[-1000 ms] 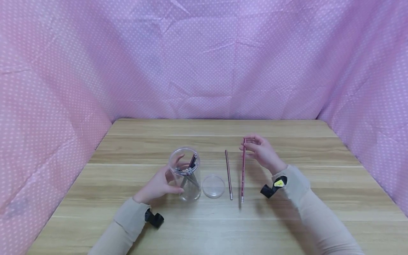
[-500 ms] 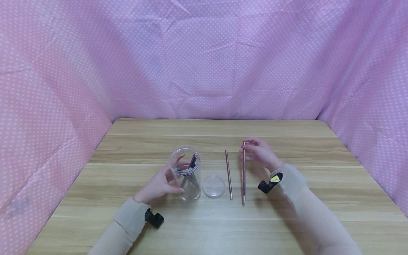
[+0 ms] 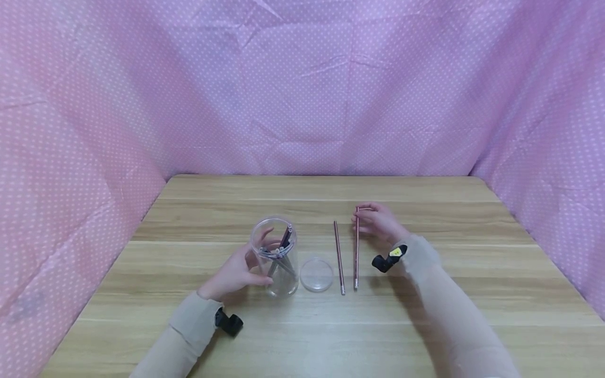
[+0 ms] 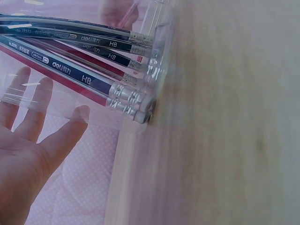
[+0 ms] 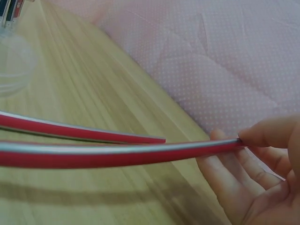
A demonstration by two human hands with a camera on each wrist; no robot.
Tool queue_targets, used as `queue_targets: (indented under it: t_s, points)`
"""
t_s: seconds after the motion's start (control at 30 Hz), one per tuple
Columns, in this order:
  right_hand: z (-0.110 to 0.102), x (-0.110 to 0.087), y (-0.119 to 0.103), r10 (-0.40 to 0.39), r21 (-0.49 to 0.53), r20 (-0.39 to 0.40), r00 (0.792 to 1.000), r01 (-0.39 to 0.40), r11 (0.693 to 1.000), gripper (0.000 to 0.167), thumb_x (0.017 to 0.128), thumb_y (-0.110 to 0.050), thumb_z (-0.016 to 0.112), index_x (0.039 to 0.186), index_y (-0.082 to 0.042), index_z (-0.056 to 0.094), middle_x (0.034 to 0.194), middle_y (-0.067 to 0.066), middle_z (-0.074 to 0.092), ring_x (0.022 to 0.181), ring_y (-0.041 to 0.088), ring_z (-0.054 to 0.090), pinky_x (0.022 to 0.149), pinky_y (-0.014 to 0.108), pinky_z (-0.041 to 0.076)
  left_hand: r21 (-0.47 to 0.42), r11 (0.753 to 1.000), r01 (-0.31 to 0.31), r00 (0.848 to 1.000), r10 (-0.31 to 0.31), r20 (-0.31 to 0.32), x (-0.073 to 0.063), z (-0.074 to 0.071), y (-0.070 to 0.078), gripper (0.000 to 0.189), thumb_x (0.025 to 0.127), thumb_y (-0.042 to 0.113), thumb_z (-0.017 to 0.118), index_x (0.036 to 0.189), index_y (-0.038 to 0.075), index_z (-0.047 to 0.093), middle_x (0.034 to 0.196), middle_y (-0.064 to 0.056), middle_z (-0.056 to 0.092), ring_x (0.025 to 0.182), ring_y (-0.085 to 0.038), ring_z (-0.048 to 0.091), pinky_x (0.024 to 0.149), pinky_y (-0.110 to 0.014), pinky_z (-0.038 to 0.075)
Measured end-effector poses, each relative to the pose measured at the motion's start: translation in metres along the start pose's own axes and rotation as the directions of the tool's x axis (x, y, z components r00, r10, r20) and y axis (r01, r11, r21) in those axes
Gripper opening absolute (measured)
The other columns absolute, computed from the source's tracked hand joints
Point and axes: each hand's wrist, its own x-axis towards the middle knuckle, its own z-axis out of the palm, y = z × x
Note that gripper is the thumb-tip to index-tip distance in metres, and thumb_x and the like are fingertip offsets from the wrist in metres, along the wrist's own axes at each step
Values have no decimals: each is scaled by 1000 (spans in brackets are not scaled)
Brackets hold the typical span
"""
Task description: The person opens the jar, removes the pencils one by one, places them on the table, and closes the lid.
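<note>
My left hand (image 3: 232,274) holds a clear plastic jar (image 3: 291,281), thumb at its near side and fingers behind it. Inside lean several pencils (image 4: 70,65), dark blue and red, their eraser ends showing at the bottom in the left wrist view. With thumb and fingertips, my right hand (image 3: 382,224) pinches the far, eraserless end of a red-and-silver striped pencil (image 3: 356,252). Its eraser end points toward me, and a shadow falls on the table beside it. A second striped pencil (image 3: 339,258) lies just left of it, almost parallel.
A round clear lid (image 3: 316,275) lies flat between the jar and the loose pencil. The wooden table (image 3: 302,336) extends around everything, with pink dotted cloth (image 3: 302,94) hanging behind and at both sides.
My right hand has shifted slightly left with its pencil, bringing it closer to the pencil on the table. The left hand and jar stay in place.
</note>
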Motion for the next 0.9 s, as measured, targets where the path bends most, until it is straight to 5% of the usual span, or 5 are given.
queue_targets:
  t_s: [0.13, 0.9]
  points:
    - [0, 8, 6, 30, -28, 7, 1000, -30, 999, 27, 96, -1, 45, 120, 10, 38, 82, 0, 64, 77, 12, 65, 72, 27, 56, -7, 1000, -5, 1000, 5, 3, 1, 0, 1, 101, 70, -4, 75, 150, 17, 18, 146, -19, 40, 127, 2, 43, 103, -16, 35]
    - [19, 22, 10, 156, -200, -121, 980, -178, 963, 39, 93, -6, 54, 130, 5, 44, 93, 0, 62, 79, 6, 60, 70, 19, 53, 11, 1000, -11, 1000, 11, 4, 0, 2, 3, 101, 70, -4, 75, 151, 15, 17, 145, -21, 40, 127, 3, 43, 103, -16, 35]
